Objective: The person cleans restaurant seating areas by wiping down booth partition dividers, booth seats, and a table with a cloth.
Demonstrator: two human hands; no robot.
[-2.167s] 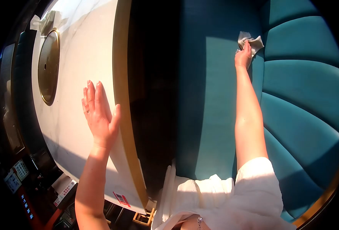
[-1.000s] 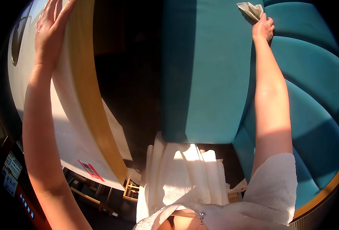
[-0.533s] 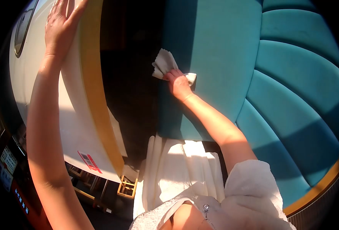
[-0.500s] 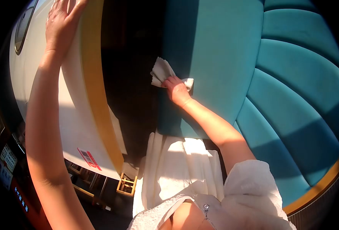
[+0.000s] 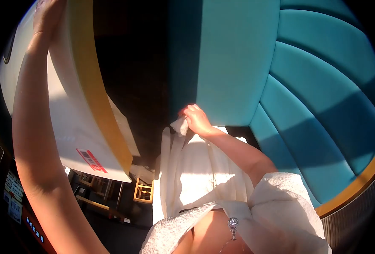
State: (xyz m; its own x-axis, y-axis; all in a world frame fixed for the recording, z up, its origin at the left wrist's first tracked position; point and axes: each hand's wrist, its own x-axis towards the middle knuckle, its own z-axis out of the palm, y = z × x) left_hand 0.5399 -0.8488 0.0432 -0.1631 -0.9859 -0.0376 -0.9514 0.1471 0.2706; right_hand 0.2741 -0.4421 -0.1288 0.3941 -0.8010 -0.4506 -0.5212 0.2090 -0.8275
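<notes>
My right hand [image 5: 198, 120] is closed on a crumpled white cloth [image 5: 180, 126], which hangs below the fingers. It is at the near edge of the teal seat cushion [image 5: 234, 63], just above my white skirt. Far up at the left, my left hand [image 5: 48, 16] rests on the white tabletop [image 5: 71, 122] and seems to lie flat. Its fingertips run into the dark upper border of the view, so they show only in part.
A padded teal backrest [image 5: 323, 93] with curved seams rises on the right, above a wooden trim [image 5: 348, 186]. The tabletop has a yellow edge [image 5: 95, 93] and a red-and-white sticker [image 5: 91, 161]. Wooden stools [image 5: 143, 190] stand beyond the table's near end.
My right hand has drawn the cloth back towards my body, from over the cushion to its near edge, and the cloth is more bunched. The view has shifted; my left hand sits nearer the upper-left border.
</notes>
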